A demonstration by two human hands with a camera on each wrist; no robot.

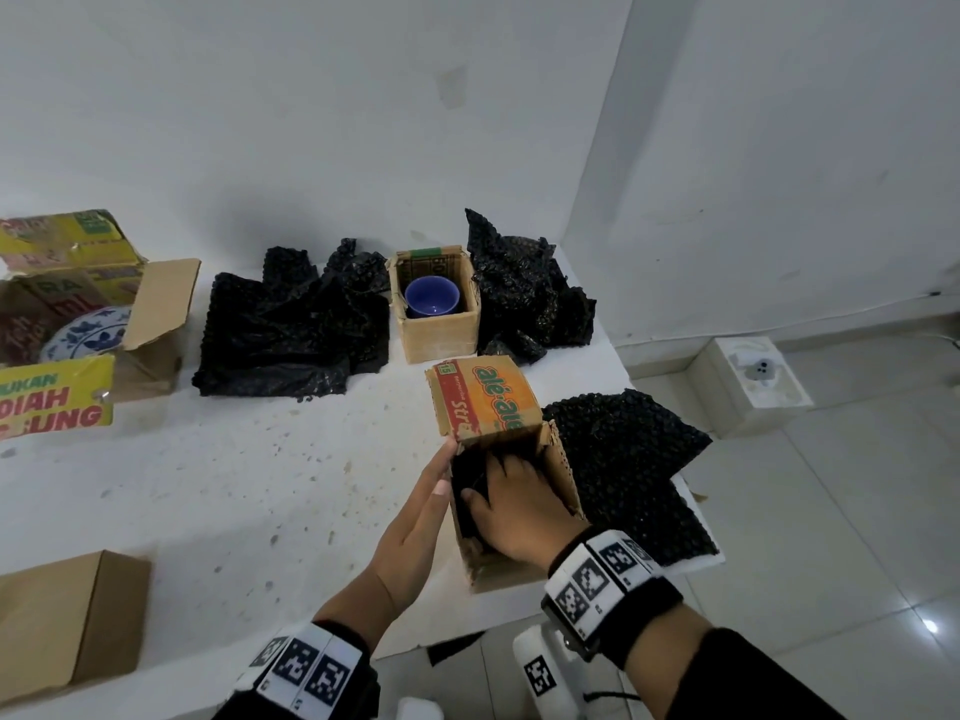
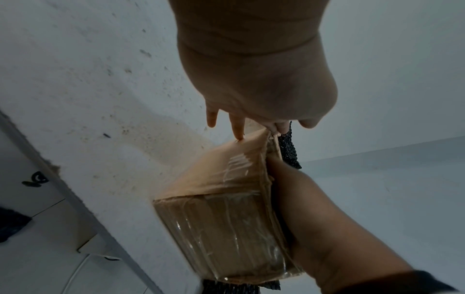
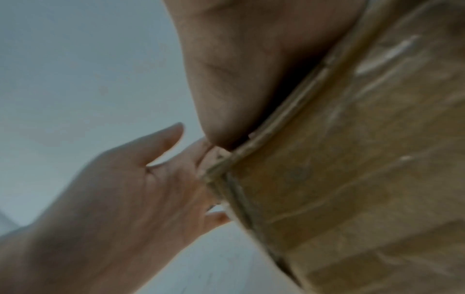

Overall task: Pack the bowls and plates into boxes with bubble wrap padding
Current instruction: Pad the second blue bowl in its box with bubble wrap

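Observation:
A small cardboard box (image 1: 511, 511) with an orange "ale-ale" flap (image 1: 488, 402) stands near the table's right front edge, its mouth towards me. Black bubble wrap (image 1: 467, 517) lines its inside, and a strip (image 2: 289, 151) pokes out of the top. My right hand (image 1: 498, 475) reaches into the box and presses on the wrap with spread fingers; the fingertips are partly hidden. My left hand (image 1: 441, 470) lies with straight fingers (image 2: 237, 129) against the box's left wall (image 2: 226, 179). A blue bowl (image 1: 432, 297) sits in another small open box (image 1: 441, 335) further back.
A blue-and-white plate (image 1: 85, 335) lies in a large printed carton (image 1: 150, 314) at far left. Black bubble wrap is piled at the back (image 1: 296, 330) and back right (image 1: 524, 288), and a sheet (image 1: 623, 459) lies beside my box. A plain brown box (image 1: 67, 615) sits front left. The table edge (image 1: 618, 356) drops to tiled floor.

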